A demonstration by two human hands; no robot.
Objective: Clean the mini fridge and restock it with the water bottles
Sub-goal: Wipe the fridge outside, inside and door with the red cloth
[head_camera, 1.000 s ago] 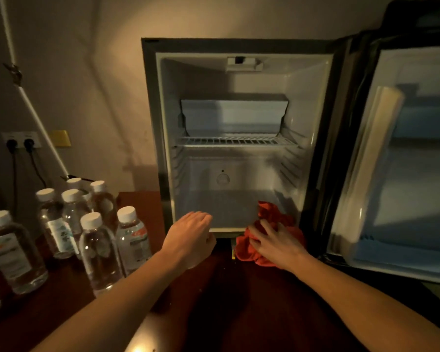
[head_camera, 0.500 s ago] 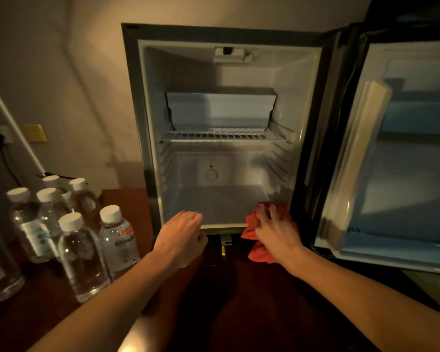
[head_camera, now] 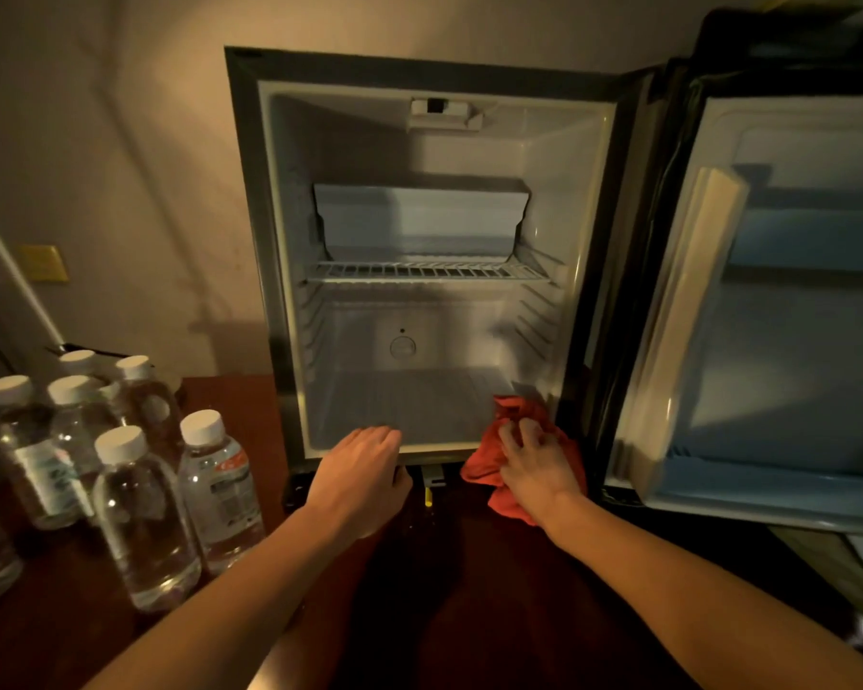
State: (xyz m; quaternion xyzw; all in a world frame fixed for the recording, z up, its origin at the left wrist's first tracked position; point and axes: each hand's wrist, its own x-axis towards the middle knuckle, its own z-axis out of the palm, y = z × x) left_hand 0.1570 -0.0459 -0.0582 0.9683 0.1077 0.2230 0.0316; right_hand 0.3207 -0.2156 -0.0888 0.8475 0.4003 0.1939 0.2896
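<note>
right hand (head_camera: 536, 470) on red cloth (head_camera: 484, 463) — fridge (head_camera: 280, 291) open

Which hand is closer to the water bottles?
Left. The left hand rests at the fridge's bottom lip, just right of the water bottles; the right hand grips the red cloth farther right.

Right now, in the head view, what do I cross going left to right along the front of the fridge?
Water bottles → left hand at the lower sill of the mini fridge → right hand on the red cloth → open fridge door.
</note>
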